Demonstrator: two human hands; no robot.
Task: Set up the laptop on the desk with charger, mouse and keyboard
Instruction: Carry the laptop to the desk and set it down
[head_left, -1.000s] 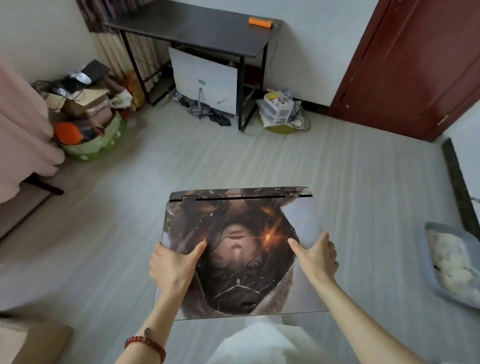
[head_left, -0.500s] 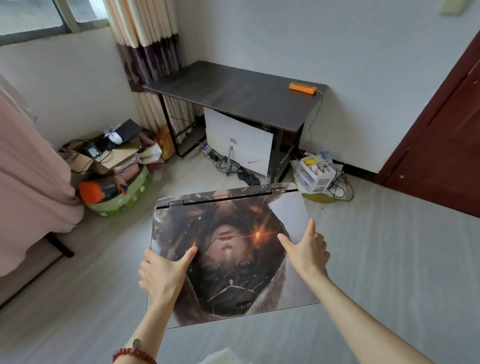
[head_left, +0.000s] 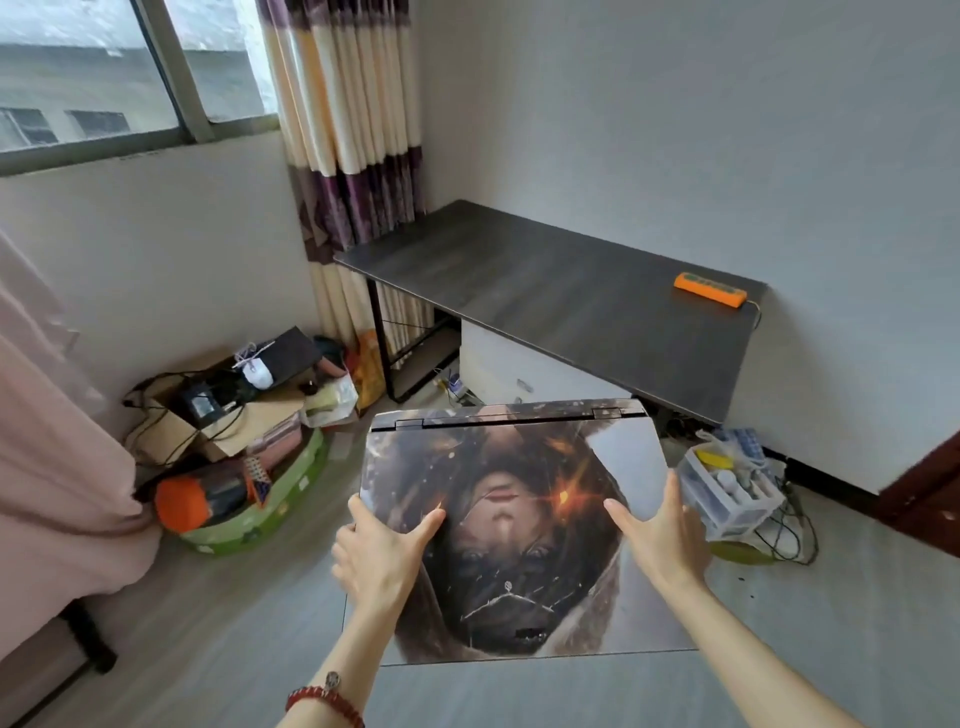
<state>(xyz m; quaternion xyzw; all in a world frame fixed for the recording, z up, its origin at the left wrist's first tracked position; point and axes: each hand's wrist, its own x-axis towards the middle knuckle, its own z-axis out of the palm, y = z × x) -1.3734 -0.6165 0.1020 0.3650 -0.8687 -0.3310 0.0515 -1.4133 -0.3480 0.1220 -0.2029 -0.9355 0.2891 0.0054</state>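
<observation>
While the view has lifted from floor to window over the last second, the closed laptop with printed portrait lid stays level between both hands, short of the dark wood-grain desk. Left hand and right hand: thumbs on the lid, fingers wrapped under its side edges. Orange power strip: on the desk's far right end. White mouse: on floor clutter. Judgement: carry stage, placement pending.

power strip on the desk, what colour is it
Orange; the power strip shows clearly in the head view.
</observation>
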